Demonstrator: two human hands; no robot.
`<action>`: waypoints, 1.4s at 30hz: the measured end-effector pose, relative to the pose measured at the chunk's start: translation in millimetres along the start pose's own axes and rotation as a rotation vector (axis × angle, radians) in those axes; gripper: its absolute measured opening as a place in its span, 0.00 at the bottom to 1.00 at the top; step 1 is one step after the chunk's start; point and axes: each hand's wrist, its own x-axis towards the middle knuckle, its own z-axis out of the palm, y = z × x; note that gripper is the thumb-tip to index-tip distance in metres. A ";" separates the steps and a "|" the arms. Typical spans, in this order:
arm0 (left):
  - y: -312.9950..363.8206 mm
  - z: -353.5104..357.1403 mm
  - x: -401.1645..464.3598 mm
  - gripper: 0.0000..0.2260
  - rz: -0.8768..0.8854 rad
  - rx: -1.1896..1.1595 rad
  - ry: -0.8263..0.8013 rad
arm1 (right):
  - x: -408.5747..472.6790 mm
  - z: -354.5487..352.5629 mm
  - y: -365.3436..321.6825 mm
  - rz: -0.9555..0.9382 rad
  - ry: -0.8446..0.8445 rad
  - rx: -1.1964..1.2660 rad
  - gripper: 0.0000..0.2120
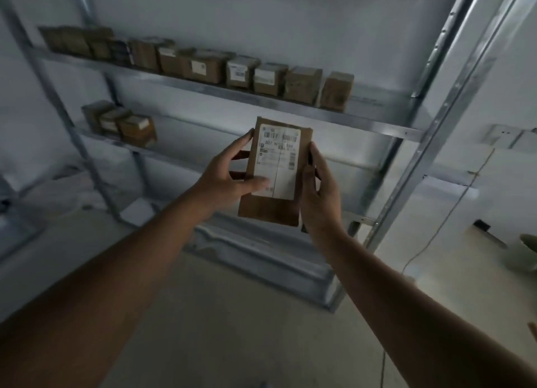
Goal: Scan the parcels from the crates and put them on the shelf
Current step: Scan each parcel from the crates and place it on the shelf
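Cardboard parcel (276,172) is hovering label-up before the steel shelf (232,95), the left hand (229,175) and right hand (319,190) pinching its edges with curled fingers, and that thin side grip is risking a slip.

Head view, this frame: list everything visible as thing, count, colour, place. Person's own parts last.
Held parcel: one, brown with white label, raised before the rack.
Upper-shelf parcels: a row, count unclear, brown, upper shelf.
Lower-shelf parcels: about three, brown, left end of the shelf below.
Shelf rack: one, grey metal, against the wall.
Cable: one, pale, hanging at right.
Left hand: grips the parcel's left edge.
Right hand: grips its right edge.
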 end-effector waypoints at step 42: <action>-404.4 -532.2 317.6 0.46 -0.521 -0.070 0.080 | 322.5 690.3 112.7 0.233 -0.288 -0.104 0.23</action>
